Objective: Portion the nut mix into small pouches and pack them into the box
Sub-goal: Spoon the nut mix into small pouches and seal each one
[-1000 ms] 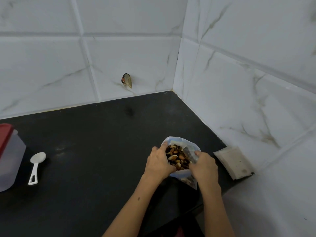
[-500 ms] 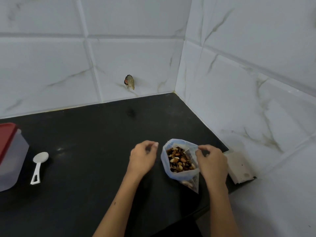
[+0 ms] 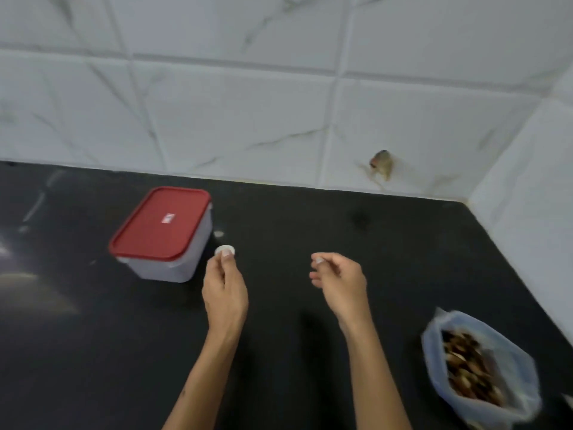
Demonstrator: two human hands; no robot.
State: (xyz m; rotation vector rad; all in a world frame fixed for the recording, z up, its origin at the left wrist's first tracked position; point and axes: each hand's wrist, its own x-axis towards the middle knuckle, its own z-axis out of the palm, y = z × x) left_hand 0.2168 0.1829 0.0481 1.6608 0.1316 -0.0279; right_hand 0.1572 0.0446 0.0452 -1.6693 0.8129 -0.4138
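Hands have let go of the bag of nut mix (image 3: 474, 370), which half a second ago the right hand pinched at its rim; the bag now stands open on its own at the lower right of the black bench (image 3: 310, 218). The view has swung left, so the box (image 3: 164, 234), earlier cut off at the left edge, now shows whole near the middle.

The left hand (image 3: 224, 293) pinches the white spoon (image 3: 225, 251) between thumb and fingertips, with only the round bowl showing above them, just beside the box. The right hand (image 3: 339, 282) hovers over the bench with fingers loosely curled, holding nothing.

The bag is thin bluish translucent plastic, crumpled, filled with brown and pale nuts, though motion blurs it. The box is a rounded rectangle of frosted plastic with a smooth red lid (image 3: 161, 223) shut on it; a small white label sits on the lid, its writing too small to read. White marble-veined tiles (image 3: 279, 119) line the wall.
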